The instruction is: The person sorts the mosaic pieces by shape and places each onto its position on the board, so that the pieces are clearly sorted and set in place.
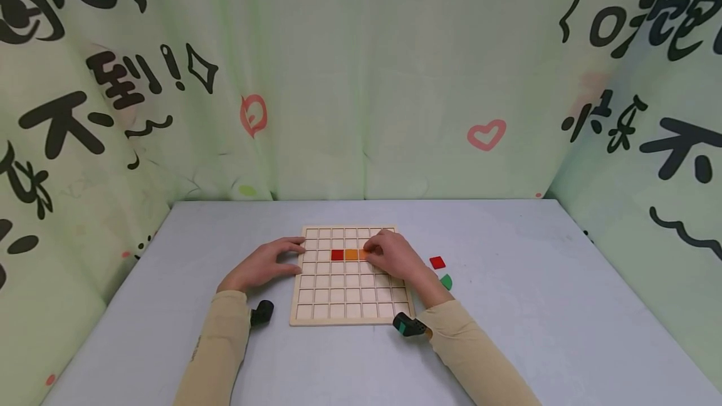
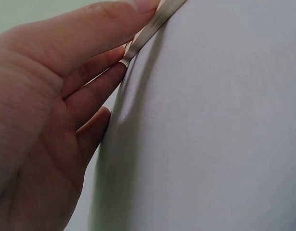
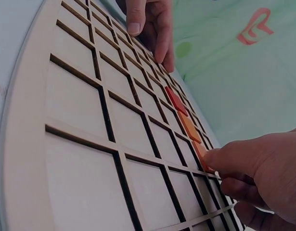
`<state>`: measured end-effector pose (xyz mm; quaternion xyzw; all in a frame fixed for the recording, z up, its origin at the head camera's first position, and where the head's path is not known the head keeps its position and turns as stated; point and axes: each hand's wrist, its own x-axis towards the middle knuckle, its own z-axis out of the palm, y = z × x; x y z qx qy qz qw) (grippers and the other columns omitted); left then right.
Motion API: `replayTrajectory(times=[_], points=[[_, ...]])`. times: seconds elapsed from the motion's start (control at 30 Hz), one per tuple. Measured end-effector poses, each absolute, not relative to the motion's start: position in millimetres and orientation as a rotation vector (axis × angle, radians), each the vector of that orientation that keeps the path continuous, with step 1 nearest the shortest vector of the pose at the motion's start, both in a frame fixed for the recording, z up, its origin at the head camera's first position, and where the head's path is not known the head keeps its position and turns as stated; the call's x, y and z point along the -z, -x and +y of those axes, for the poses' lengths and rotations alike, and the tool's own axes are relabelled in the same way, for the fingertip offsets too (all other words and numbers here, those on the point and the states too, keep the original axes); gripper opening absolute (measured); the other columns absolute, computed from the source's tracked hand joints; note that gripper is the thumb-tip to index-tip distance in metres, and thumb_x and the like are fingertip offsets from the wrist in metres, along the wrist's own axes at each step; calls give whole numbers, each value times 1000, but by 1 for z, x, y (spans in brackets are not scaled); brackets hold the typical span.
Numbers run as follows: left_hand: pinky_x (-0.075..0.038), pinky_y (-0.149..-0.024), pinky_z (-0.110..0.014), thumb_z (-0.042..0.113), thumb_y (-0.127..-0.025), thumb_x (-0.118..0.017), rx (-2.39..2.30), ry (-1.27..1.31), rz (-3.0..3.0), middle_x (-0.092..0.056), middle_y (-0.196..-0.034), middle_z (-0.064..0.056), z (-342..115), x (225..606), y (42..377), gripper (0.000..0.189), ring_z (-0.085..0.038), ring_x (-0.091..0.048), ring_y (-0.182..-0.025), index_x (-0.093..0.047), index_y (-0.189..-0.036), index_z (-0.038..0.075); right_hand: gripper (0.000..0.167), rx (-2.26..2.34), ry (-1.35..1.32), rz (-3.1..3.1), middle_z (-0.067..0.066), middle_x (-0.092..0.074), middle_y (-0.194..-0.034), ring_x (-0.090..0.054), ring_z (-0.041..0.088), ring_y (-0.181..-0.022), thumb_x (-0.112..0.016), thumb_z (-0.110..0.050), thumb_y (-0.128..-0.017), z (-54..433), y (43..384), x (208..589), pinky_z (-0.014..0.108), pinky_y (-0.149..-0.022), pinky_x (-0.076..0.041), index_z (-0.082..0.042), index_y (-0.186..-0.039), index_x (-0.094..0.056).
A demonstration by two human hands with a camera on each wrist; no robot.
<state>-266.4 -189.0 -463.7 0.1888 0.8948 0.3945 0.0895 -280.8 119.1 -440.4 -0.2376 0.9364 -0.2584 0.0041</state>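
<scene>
Head view: left grip [image 1: 262, 264] was pretty wide against a wooden grid board [image 1: 338, 314], right grip [image 1: 397, 259] had an orange tile [image 1: 363, 255] pinched on it. Left wrist: fingertips [image 2: 119, 70] touched the board's edge. Right wrist: that tile lined up with a middle tile [image 3: 190, 127], also orange, and a red tile [image 3: 176, 100].

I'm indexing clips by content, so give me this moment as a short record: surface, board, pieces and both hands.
Surface: white table
Board: pale wooden grid board
Pieces on board: red square, middle orange square and right orange square, side by side in one row
Loose pieces: red piece and green piece, on the table right of the board
Left hand: touches the board's left edge
Right hand: curled fingers on the right orange square
</scene>
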Motion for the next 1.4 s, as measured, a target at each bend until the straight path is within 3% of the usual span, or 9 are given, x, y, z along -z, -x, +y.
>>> replayTrajectory(times=[0.27, 0.67, 1.03, 1.4], points=[[-30, -115, -48, 23, -85, -77, -1150, -535, 2673, -44, -150, -4, -187, 463, 267, 45, -30, -32, -142, -64, -126, 8, 20, 882, 668, 2943, 4, -65, -101, -61, 18, -91, -70, -12, -90, 135, 280, 438, 33, -83, -54, -5, -109, -72], [-30, -115, -48, 20, -86, -76, -1171, -552, 2663, -44, -150, -4, -188, 464, 266, 44, -30, -33, -142, -64, -126, 7, 29, 897, 525, 2967, 9, -64, -114, -61, 26, -101, -68, -17, -93, 188, 267, 426, 40, -84, -55, -4, -118, -68], [-30, -115, -48, 23, -86, -76, -1158, -540, 2671, -43, -151, -3, -189, 464, 266, 45, -29, -31, -143, -63, -127, 8, 30, 863, 409, 3013, 12, -64, -114, -60, 28, -100, -69, -15, -91, 238, 256, 428, 42, -83, -56, -4, -118, -68], [-30, -115, -49, 23, -86, -76, -1167, -560, 2666, -44, -151, -5, -189, 464, 266, 46, -31, -32, -142, -63, -127, 7, 33, 849, 329, 3002, 17, -62, -118, -58, 32, -104, -70, -12, -89, 255, 250, 433, 47, -87, -55, -2, -120, -66]])
